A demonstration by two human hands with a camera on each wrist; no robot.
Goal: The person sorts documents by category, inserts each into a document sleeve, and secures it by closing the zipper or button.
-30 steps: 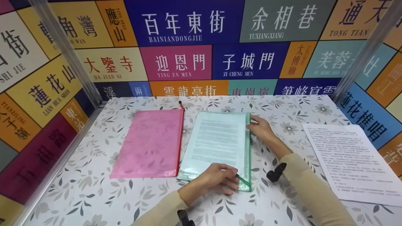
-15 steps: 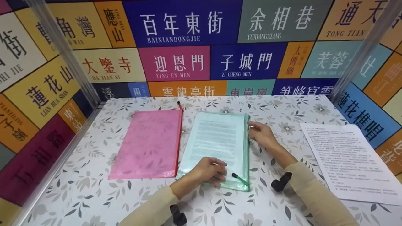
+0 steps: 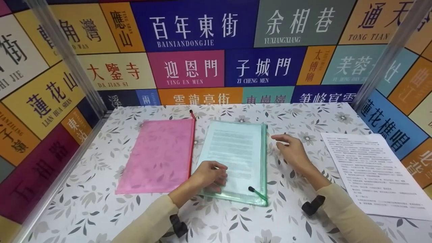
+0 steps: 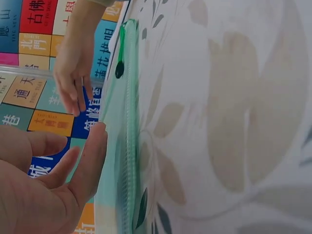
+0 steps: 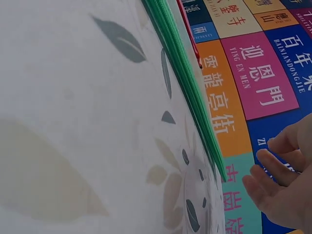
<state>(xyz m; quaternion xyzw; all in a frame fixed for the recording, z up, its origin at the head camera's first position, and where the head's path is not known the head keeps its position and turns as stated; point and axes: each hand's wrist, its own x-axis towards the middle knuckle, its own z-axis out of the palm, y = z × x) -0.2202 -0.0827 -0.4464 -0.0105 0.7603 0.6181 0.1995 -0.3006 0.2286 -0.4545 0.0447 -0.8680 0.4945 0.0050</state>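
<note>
A clear green zipper folder (image 3: 264,162) lies flat on the table with printed paper showing through it. Its zip runs along the right edge, and the black-tipped pull (image 3: 258,192) sits at the near right corner. My left hand (image 3: 210,176) hovers over the folder's near left part, fingers loosely bent and holding nothing. To the right of the zip edge my right hand (image 3: 293,151) is held apart from the folder, fingers relaxed, nothing in them. On the left lies a pink zipper folder (image 3: 158,155) with a red zip; table leaves show through it.
A stack of printed sheets (image 3: 374,172) lies at the right of the flower-patterned tablecloth (image 3: 297,222). Panels with large lettering (image 3: 195,25) stand behind and on both sides, joined by clear corner posts (image 3: 388,57).
My left hand has let go of the green folder's zip pull and moved left across it. My right hand has come off the folder's far right edge and drawn back to the right.
</note>
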